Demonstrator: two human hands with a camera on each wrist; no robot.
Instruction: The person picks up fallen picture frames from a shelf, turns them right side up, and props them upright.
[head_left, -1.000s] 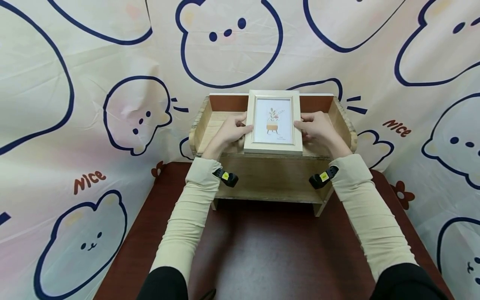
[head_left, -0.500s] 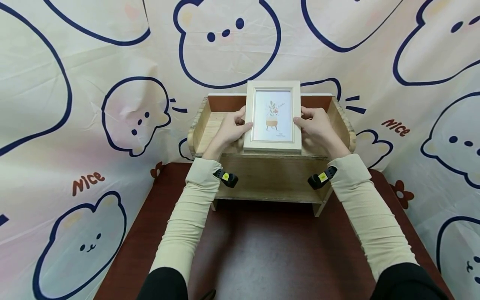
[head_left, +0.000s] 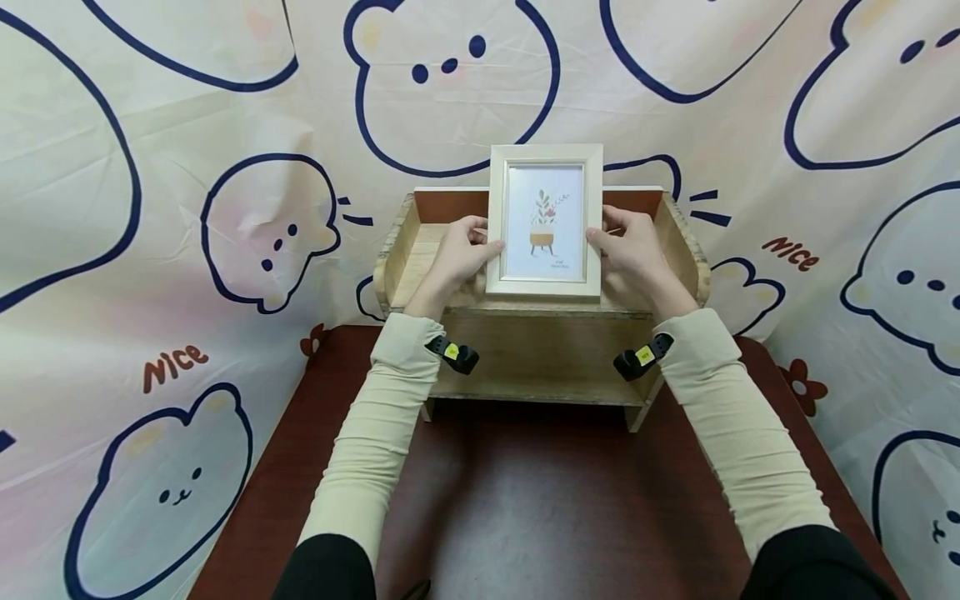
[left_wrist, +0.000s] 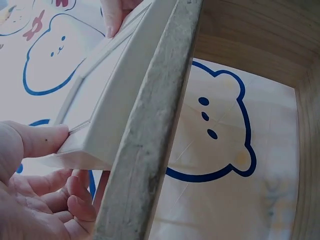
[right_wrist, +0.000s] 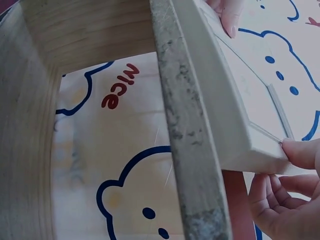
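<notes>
A white picture frame point(head_left: 545, 287) with a potted-plant print stands nearly upright over the top shelf of a small wooden shelf unit point(head_left: 540, 354). My left hand point(head_left: 459, 252) grips its left side, thumb on the front and fingers behind. On the opposite side my right hand point(head_left: 633, 250) holds it in the same way. In the left wrist view, the frame's lower edge point(left_wrist: 107, 130) lies close along the shelf board's edge; whether it bears on the board I cannot tell. The right wrist view shows my thumb point(right_wrist: 302, 152) on the frame's front corner.
The unit has raised side panels point(head_left: 688, 242) and a reddish-brown back strip point(head_left: 453, 204). Beneath it is a dark brown table point(head_left: 540, 500). A cloth point(head_left: 247, 350) printed with bear outlines hangs behind. Each wrist wears a small black camera point(head_left: 457, 358).
The picture frame's top has swung up and back, so it stands more upright. Its lower edge has risen slightly. Both hands keep their hold on its sides.
</notes>
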